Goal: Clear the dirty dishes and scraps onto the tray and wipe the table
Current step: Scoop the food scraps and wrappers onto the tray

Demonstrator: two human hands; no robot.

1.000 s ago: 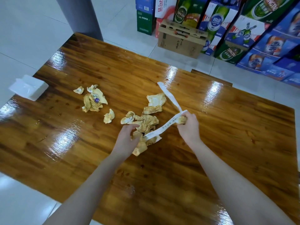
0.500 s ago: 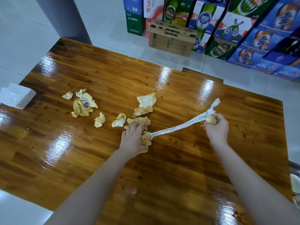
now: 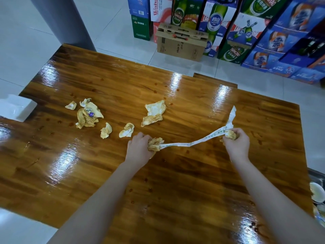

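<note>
The left hand (image 3: 139, 148) is gripping a wad of grease-stained napkins (image 3: 154, 143) with its fingers curled round it, just above the middle of the wooden table (image 3: 175, 199). The right hand (image 3: 237, 146) is closing its fingers round a second stained wad (image 3: 231, 134), nearer the table's right edge. A long white printed paper strip (image 3: 190, 143) is stretching between the two hands, sagging a little in the middle. One end is disappearing into the left hand's wad, and the other is passing through the right hand's grip, with its free tail sticking up past the knuckles.

More scraps are lying loose on the table toward its left edge. A flattened pair of napkins (image 3: 154, 112) is sitting beyond the left hand, two small crumpled pieces (image 3: 127, 130) are lying just left of that hand, and a bigger pile with a purple bit in it (image 3: 88, 115) is lying further left. Dark sauce drops are spotting the glossy wood.

A metal tray (image 3: 314, 175) is showing at the table's right edge, mostly cut off. A white box (image 3: 15, 107) is sitting beside the left edge. Beer cartons (image 3: 246, 29) and a cardboard box (image 3: 181, 43) are standing on the floor beyond the far edge.
</note>
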